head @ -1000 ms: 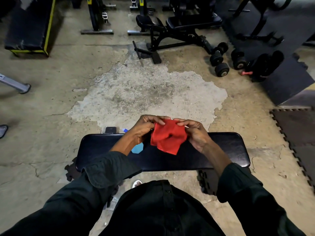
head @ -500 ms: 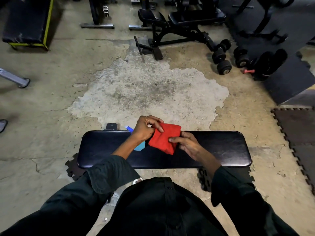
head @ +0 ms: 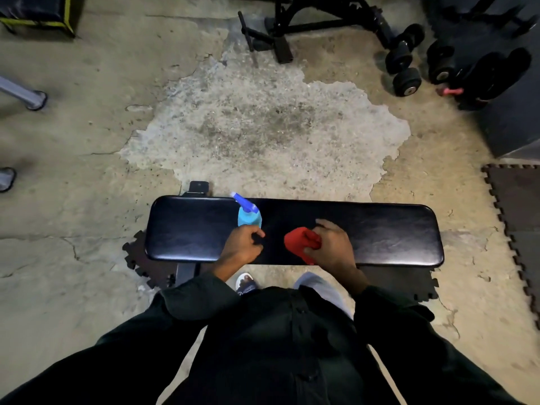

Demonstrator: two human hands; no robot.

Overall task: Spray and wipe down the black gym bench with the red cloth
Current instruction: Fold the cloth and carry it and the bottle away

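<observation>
The black gym bench (head: 388, 235) lies crosswise in front of me. A blue spray bottle (head: 249, 215) stands on its pad left of the middle, nozzle pointing far left. My left hand (head: 241, 247) hovers just below the bottle with its fingers curled and nothing in them. My right hand (head: 331, 247) is closed on the bunched red cloth (head: 301, 242), low over the middle of the pad; whether the cloth touches the pad cannot be told.
Cracked concrete floor lies all around. An adjustable black bench frame (head: 306, 21) and several dumbbells (head: 406, 65) are at the far right. Foam mat tiles (head: 517, 214) border the right side. A yellow-edged pad (head: 38, 13) sits at the far left.
My left hand has let go of the cloth and dropped beside the spray bottle. My right hand has bunched the cloth and lowered it to the bench pad. The view has tilted down.
</observation>
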